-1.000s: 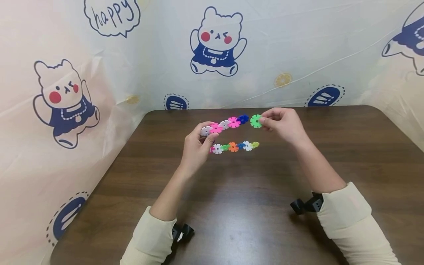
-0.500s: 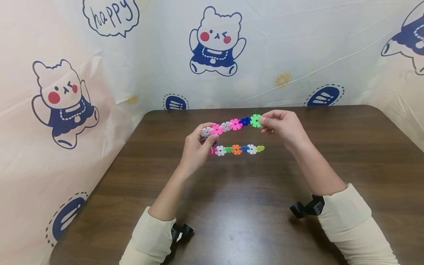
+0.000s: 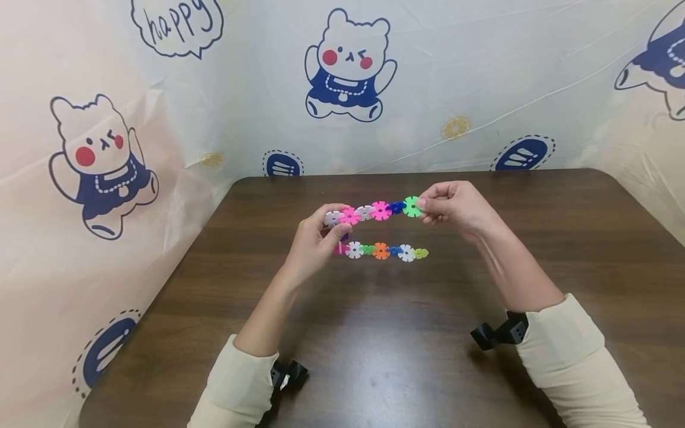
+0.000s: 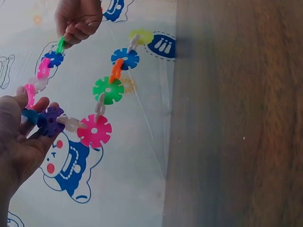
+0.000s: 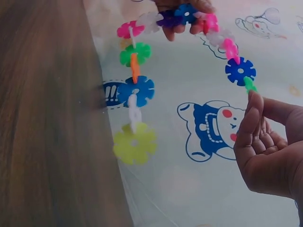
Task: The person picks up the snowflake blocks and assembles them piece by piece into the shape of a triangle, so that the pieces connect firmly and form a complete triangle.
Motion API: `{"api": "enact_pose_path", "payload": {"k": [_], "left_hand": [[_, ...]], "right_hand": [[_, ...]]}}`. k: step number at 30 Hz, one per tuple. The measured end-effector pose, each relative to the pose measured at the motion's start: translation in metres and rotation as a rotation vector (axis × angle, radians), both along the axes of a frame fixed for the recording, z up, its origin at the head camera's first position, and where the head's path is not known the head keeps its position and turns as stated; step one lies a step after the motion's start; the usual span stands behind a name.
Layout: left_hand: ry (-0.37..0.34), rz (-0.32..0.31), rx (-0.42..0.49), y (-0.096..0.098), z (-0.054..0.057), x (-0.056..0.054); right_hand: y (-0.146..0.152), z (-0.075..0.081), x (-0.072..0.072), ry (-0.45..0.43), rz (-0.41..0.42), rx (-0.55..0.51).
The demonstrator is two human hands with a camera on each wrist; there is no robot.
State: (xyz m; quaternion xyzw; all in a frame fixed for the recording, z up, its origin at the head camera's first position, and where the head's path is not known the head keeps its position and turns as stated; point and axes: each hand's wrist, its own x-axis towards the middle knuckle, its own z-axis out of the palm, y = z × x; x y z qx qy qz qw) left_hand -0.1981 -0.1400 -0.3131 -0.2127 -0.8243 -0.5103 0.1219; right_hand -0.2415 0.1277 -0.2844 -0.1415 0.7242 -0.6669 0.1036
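Note:
A chain of colourful notched snowflake discs bends into a U shape above the table. My left hand (image 3: 310, 249) grips it at the bend, around the purple disc (image 4: 50, 121) and its neighbours. Between thumb and index finger, my right hand (image 3: 462, 208) pinches a light green disc (image 3: 412, 206) at the upper end. That disc meets the dark blue disc (image 5: 240, 71) edge to edge, set crosswise to it. The lower strand reaches to the right from the left hand, through an orange disc (image 3: 381, 251) to a yellow disc (image 5: 135, 143) at its free end.
The brown wooden table (image 3: 385, 356) lies beneath both hands. A pale curtain (image 3: 241, 89) printed with cartoon bears hangs along the back and sides. Black camera mounts (image 3: 500, 331) sit at both wrists, by the cream sleeves (image 3: 578, 356).
The green disc came from a gap to the right of the dark blue disc up against it. Both hands and the chain have since sunk slightly.

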Motion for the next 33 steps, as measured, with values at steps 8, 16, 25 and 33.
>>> {"api": "enact_pose_path", "payload": {"k": [8,16,25,33], "left_hand": [[-0.034,-0.006,0.000,0.000,-0.002,0.000],[0.010,-0.019,0.030,0.000,0.000,-0.002],[0.042,-0.014,0.052,0.001,0.002,-0.002],[0.026,0.056,0.145,-0.003,0.007,0.000]], "right_hand": [[-0.002,-0.005,0.000,-0.076,0.027,-0.053],[0.001,-0.001,0.004,-0.050,0.016,-0.109],[0.005,-0.003,0.003,-0.031,0.054,-0.191],[0.016,-0.014,0.001,0.016,0.016,-0.144]]}}
